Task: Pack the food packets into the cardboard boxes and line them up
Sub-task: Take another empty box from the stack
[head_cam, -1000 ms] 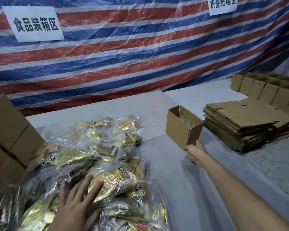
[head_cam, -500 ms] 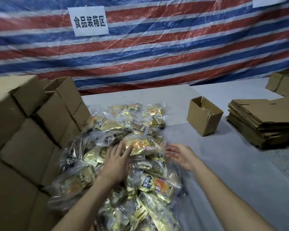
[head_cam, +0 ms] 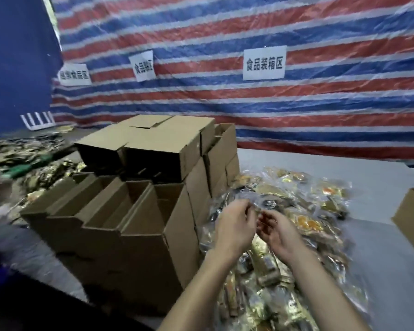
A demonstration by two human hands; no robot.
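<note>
Above the packet pile (head_cam: 307, 224), left hand (head_cam: 234, 226) and right hand (head_cam: 279, 234) nearly touch, fingers (head_cam: 244, 211) curled; grip and packet axis cannot be told.

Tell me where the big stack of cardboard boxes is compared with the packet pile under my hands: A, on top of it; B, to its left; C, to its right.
B: the stack of cardboard boxes stands left of the pile of food packets.

A red, white and blue striped tarpaulin (head_cam: 249, 111) hangs across the far side. Three white paper signs (head_cam: 264, 63) with printed characters are stuck on it. A dark blue sheet (head_cam: 17, 63) stands far left.
</note>
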